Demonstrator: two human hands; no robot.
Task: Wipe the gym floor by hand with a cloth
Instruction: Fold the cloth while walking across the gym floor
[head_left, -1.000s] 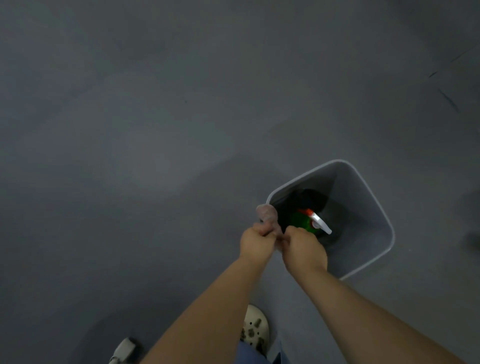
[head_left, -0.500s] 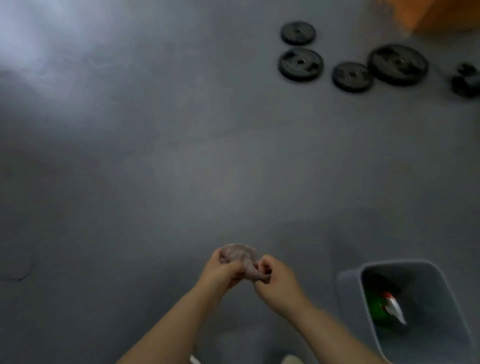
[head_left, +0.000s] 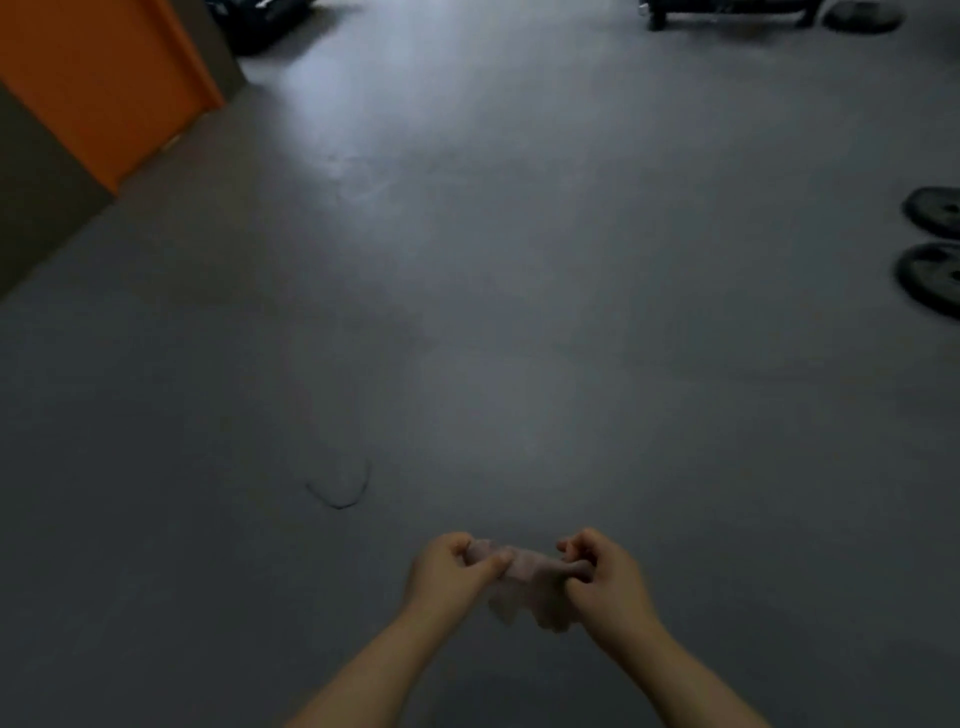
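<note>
Since half a second ago your view has swung away from the grey bin with the green spray bottle; neither is in sight now, and an orange panel (head_left: 111, 83) fills the upper left instead. The weight plates that sat at the top of the view then now lie at the right edge, two dark weight plates (head_left: 932, 247) cut off by the frame. Your hands have drawn apart: a moment ago they met over a bunched wad, and now the cloth (head_left: 524, 577) is pulled out between them.

Your left hand (head_left: 449, 569) grips one end, its fingers (head_left: 493, 564) curled round the fabric with the thumb laid across the top. Your right hand (head_left: 605, 579) pinches the other end, fingers clenched on it. The cloth is pale pinkish and held in the air above the gym floor (head_left: 467, 312), low in the middle of your view, not touching the ground. Its long axis runs left to right from one hand to the other, dipping slightly toward the right hand, and loose folds hang down below the stretched top edge.

A thin dark curved mark (head_left: 343, 491) shows on the floor ahead and to the left of your hands. Dark equipment (head_left: 727, 13) stands along the far top edge, too dim to make out.
</note>
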